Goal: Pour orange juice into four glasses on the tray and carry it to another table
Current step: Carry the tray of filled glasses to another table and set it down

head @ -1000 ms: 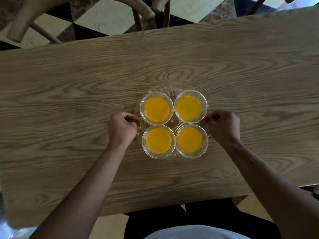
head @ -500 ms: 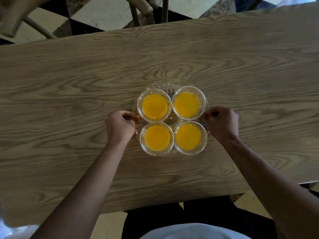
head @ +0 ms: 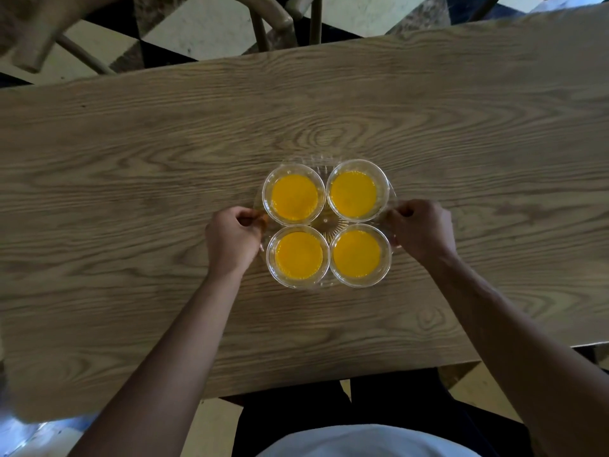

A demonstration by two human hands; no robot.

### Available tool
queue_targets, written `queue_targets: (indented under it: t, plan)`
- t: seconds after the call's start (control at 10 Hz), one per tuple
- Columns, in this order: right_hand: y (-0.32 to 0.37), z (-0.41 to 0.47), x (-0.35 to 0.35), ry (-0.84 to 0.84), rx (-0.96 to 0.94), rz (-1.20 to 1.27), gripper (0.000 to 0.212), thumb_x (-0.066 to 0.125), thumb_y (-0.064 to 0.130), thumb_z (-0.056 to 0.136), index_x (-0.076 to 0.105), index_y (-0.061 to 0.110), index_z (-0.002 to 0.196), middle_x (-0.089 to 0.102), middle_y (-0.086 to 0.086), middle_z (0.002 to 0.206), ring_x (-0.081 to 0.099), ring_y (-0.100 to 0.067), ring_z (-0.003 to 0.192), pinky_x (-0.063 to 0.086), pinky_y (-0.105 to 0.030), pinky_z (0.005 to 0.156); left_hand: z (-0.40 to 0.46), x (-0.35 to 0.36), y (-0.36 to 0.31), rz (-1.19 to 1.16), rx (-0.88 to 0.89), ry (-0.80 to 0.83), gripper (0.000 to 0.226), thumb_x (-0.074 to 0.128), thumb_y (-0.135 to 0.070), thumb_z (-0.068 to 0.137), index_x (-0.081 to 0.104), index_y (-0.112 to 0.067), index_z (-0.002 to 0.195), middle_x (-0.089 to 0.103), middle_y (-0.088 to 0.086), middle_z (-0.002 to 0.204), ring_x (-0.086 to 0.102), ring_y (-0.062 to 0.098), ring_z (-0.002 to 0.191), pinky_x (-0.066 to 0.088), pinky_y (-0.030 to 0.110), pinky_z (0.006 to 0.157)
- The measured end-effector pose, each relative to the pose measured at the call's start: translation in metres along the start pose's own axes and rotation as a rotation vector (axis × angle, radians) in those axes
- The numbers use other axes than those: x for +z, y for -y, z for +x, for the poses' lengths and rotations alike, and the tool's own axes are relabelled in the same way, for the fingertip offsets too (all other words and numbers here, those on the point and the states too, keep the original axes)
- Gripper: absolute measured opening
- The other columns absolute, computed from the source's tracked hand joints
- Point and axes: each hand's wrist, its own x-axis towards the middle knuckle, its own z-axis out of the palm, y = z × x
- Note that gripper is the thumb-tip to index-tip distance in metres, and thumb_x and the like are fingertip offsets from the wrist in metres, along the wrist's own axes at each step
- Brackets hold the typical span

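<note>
Nearest: white shirt (head: 362,440) and dark trousers (head: 296,413) at the table (head: 131,159) edge. Both forearms reaching forward. Left hand (head: 230,240) curled round the left rim of the clear tray (head: 324,222), thumb on top; right hand (head: 420,227) curled the same way round the right rim. Between the two grips, four glasses on the tray, packed two by two, rims touching: near left glass (head: 298,257), near right glass (head: 359,254), far left glass (head: 294,194), far right glass (head: 357,190), each holding orange juice. Cannot tell whether tray rests on the table or hangs just above. Beyond the grips, bare wood grain; past the far edge, a wooden chair (head: 273,14) on checkered floor (head: 184,31).
</note>
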Motion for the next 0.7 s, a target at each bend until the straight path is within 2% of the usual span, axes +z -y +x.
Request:
queue_targets:
  t: [0.1, 0.2, 0.3, 0.4, 0.5, 0.6, 0.7]
  plan:
    - [-0.001, -0.004, 0.000, -0.007, 0.003, -0.030, 0.028, 0.063, 0.029, 0.084, 0.071, 0.008, 0.066, 0.069, 0.002, 0.056, 0.070, -0.019, 0.063, 0.050, -0.025, 0.052, -0.002, 0.000, 0.002, 0.020, 0.020, -0.005, 0.011, 0.079, -0.015, 0.094, 0.079, -0.014, 0.105, 0.070, -0.014, 0.078, 0.067, -0.003, 0.055, 0.062, 0.024, 0.065]
    - [-0.004, -0.009, -0.001, -0.007, 0.009, -0.040, 0.027, 0.063, 0.034, 0.086, 0.073, 0.012, 0.073, 0.068, 0.005, 0.057, 0.068, -0.012, 0.065, 0.042, -0.019, 0.053, -0.006, -0.003, 0.005, -0.005, 0.049, -0.021, 0.016, 0.076, -0.014, 0.094, 0.078, -0.018, 0.110, 0.073, -0.012, 0.083, 0.072, 0.002, 0.063, 0.066, 0.034, 0.073]
    - [-0.005, -0.013, -0.004, -0.003, -0.003, -0.045, 0.027, 0.064, 0.036, 0.087, 0.073, 0.012, 0.077, 0.069, 0.005, 0.062, 0.069, -0.014, 0.068, 0.043, -0.019, 0.054, -0.010, -0.007, 0.006, -0.008, 0.065, -0.037, 0.020, 0.076, -0.014, 0.091, 0.078, -0.020, 0.110, 0.076, -0.008, 0.089, 0.078, 0.018, 0.084, 0.065, 0.045, 0.086]
    - [-0.006, -0.018, -0.007, 0.016, -0.055, -0.090, 0.029, 0.067, 0.039, 0.089, 0.075, 0.011, 0.087, 0.074, 0.001, 0.077, 0.070, -0.023, 0.079, 0.052, -0.029, 0.065, -0.013, -0.014, 0.012, 0.005, 0.076, -0.025, 0.019, 0.076, -0.019, 0.090, 0.078, -0.024, 0.108, 0.077, -0.008, 0.094, 0.078, 0.020, 0.095, 0.063, 0.046, 0.092]
    - [-0.011, -0.020, -0.007, 0.009, -0.075, -0.104, 0.033, 0.065, 0.044, 0.088, 0.074, 0.013, 0.091, 0.074, -0.002, 0.083, 0.070, -0.027, 0.087, 0.051, -0.032, 0.071, -0.014, -0.018, 0.015, -0.046, 0.076, 0.012, 0.011, 0.077, -0.022, 0.088, 0.074, -0.031, 0.093, 0.078, -0.010, 0.092, 0.078, 0.020, 0.092, 0.065, 0.048, 0.090]
    - [-0.012, -0.027, -0.011, 0.008, -0.055, -0.107, 0.037, 0.064, 0.043, 0.088, 0.074, 0.016, 0.111, 0.076, -0.006, 0.103, 0.068, -0.030, 0.106, 0.043, -0.026, 0.078, -0.023, -0.025, 0.018, -0.078, 0.082, 0.059, 0.015, 0.075, -0.023, 0.087, 0.069, -0.036, 0.081, 0.076, -0.013, 0.086, 0.079, 0.021, 0.089, 0.065, 0.051, 0.089]
    - [-0.012, -0.035, -0.015, -0.014, -0.027, -0.099, 0.044, 0.065, 0.041, 0.089, 0.071, 0.013, 0.124, 0.074, -0.009, 0.121, 0.065, -0.030, 0.117, 0.043, -0.027, 0.085, -0.024, -0.025, 0.020, -0.084, 0.109, 0.053, 0.012, 0.073, -0.020, 0.088, 0.071, -0.031, 0.086, 0.073, -0.014, 0.082, 0.079, 0.023, 0.089, 0.065, 0.052, 0.089]
